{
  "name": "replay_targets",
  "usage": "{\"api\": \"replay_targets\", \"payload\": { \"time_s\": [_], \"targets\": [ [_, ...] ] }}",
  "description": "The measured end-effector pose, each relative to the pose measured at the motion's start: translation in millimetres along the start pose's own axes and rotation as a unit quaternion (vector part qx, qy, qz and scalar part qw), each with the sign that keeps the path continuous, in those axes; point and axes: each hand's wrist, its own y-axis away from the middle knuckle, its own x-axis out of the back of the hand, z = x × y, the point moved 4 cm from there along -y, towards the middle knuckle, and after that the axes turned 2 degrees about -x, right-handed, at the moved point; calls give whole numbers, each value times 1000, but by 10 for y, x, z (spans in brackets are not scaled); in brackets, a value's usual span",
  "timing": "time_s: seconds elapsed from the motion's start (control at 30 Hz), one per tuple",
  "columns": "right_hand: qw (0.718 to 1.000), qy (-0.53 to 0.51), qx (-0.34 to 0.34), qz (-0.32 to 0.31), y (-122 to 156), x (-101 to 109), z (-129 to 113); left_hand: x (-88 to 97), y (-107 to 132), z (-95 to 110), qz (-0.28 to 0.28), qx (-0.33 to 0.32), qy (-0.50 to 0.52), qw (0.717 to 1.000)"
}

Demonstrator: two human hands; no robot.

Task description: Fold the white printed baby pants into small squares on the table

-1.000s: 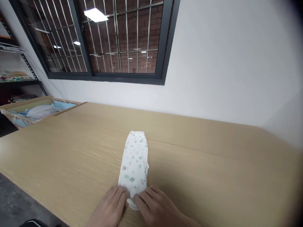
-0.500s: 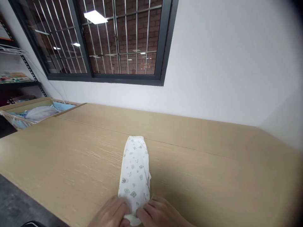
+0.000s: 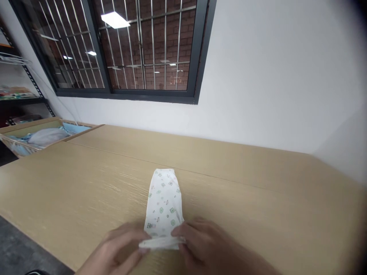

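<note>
A narrow white piece of folded fabric, like a small garment [image 3: 164, 206] with a print of green and grey little animal figures, lies lengthwise on the wooden table. Its near end is turned up into a folded edge. My left hand [image 3: 117, 246] pinches the left corner of that edge between thumb and fingers. At the right corner, my right hand [image 3: 200, 242] is closed on the fabric. Both hands are somewhat blurred. The far end of the garment rests flat, untouched.
The wooden table [image 3: 252, 217] stretches left and right, against a white wall. A crib-like wooden box [image 3: 54, 143] with blue and pale cloth inside stands at the far left. Behind it are shelves [image 3: 23, 101]. A barred window [image 3: 149, 49] is above.
The near end of the garment has been lifted and folded away from me. My hands have moved apart and slightly forward, to the corners of the fold.
</note>
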Motion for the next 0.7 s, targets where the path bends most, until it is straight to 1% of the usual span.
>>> {"api": "replay_targets", "payload": {
  "time_s": [0.03, 0.1, 0.13, 0.2, 0.27, 0.33, 0.43, 0.5, 0.57, 0.7],
  "targets": [
    [1000, -26, -5, 3, -69, 101, 22, 35, -63, -46, 28, 2, -6, 1000],
    [997, -67, -6, 33, -247, 262, 125, 100, -267, -129, 78, -7, 0, 997],
    [995, -82, -5, 51, -352, 310, 206, 131, -403, -171, 101, -12, 9, 995],
    [991, -95, -28, 89, -580, 338, 427, 180, -716, -270, 140, -9, 24, 990],
    [985, -101, -71, 118, -814, 292, 686, 196, -1050, -382, 157, -1, 27, 987],
    [978, -107, -117, 134, -1039, 201, 945, 173, -1364, -512, 160, 12, 20, 987],
    [968, -103, -173, 151, -1322, 48, 1293, 95, -1735, -723, 177, 34, -2, 984],
    [963, -95, -196, 159, -1455, -45, 1481, 27, -1902, -852, 188, 54, -18, 980],
    [959, -94, -210, 164, -1534, -124, 1626, -35, -2007, -951, 189, 75, -30, 979],
    [957, -95, -220, 165, -1570, -228, 1771, -90, -2095, -1041, 183, 103, -37, 977]
  ]
}}
